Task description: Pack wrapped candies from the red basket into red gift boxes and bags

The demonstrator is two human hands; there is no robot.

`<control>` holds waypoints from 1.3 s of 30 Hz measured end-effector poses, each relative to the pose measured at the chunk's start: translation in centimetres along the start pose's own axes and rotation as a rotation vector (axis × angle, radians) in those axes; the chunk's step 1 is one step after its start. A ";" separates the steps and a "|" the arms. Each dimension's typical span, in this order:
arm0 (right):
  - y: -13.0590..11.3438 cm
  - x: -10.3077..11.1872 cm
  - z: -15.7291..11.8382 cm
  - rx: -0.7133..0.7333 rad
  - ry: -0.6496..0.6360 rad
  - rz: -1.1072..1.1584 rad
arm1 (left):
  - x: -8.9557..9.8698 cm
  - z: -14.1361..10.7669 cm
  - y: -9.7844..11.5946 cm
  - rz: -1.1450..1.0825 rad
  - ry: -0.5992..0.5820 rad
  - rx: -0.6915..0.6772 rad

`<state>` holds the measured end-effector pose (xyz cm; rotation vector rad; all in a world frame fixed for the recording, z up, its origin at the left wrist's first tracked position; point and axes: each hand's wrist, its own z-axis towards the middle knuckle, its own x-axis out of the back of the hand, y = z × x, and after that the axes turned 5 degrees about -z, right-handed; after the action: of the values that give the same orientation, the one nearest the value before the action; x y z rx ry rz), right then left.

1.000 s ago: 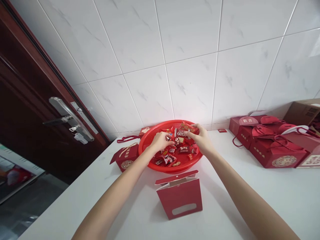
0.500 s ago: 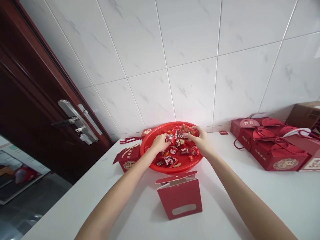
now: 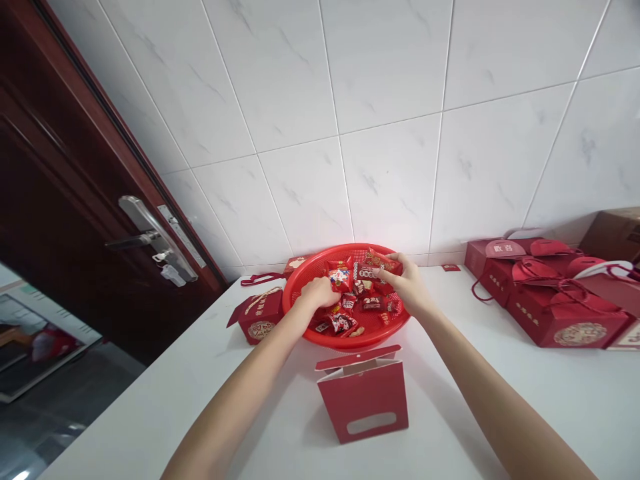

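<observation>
A red plastic basket (image 3: 345,343) holds several wrapped candies and a few peanuts (image 3: 357,331). Over its right rim, my right hand (image 3: 406,288) is closed on red candy packets (image 3: 383,260), thumb in front and fingers behind. My left hand (image 3: 319,293) reaches down among the candies at the basket's left side, its fingers curled; the fingertips and anything in them are hidden. Just beyond that hand lies a red and white candy packet (image 3: 340,277). In front of the basket stands a red gift box (image 3: 367,400), its top flap partly raised.
Another red gift box (image 3: 260,319) with a cord handle sits left of the basket. Several red boxes (image 3: 565,313) crowd the right side, by a brown carton (image 3: 607,233). Behind the white table (image 3: 210,373) rises a tiled wall (image 3: 390,180); a dark door (image 3: 85,167) stands at left.
My left hand has come off the red and white packet and moved lower and nearer among the candies. My right hand keeps its packets near the right rim. The view has shifted slightly.
</observation>
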<state>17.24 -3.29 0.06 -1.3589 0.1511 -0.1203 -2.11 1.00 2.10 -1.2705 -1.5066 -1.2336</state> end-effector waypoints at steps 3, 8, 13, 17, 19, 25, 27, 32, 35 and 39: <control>0.1 0.0 0.0 0.004 -0.013 -0.007 | -0.4 0.3 -0.3 0.002 -0.199 0.027; 0.2 0.1 0.0 0.019 -0.012 -0.024 | -0.7 0.7 -0.8 -0.041 -0.432 -0.045; 0.1 0.0 0.0 0.026 -0.002 -0.030 | -0.3 0.8 -0.9 -0.084 -0.580 -0.176; 0.1 0.0 0.2 0.031 -0.011 -0.015 | -0.3 0.6 -1.0 -0.139 -0.701 -0.274; 0.1 0.0 0.2 0.024 -0.013 -0.039 | -0.5 0.6 -1.1 -0.162 -0.721 -0.316; 0.2 0.2 0.1 0.021 -0.013 -0.070 | -1.0 1.0 -1.3 -0.220 -0.658 -0.373; 0.2 0.2 0.1 0.030 -0.006 -0.076 | -1.1 1.1 -1.4 -0.249 -0.592 -0.380; 0.3 0.1 0.2 0.033 -0.010 -0.058 | -1.1 1.7 -1.3 -0.424 -0.241 -0.404; 0.3 0.1 0.1 0.029 -0.008 -0.031 | -1.2 2.1 -1.2 -0.507 -0.086 -0.426; 0.4 0.1 0.1 0.025 -0.013 -0.043 | -1.4 2.1 -1.1 -0.537 -0.034 -0.459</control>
<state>17.30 -3.15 -0.36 -1.3377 0.1087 -0.1486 -2.90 2.76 0.06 -1.2016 -1.7129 -2.0041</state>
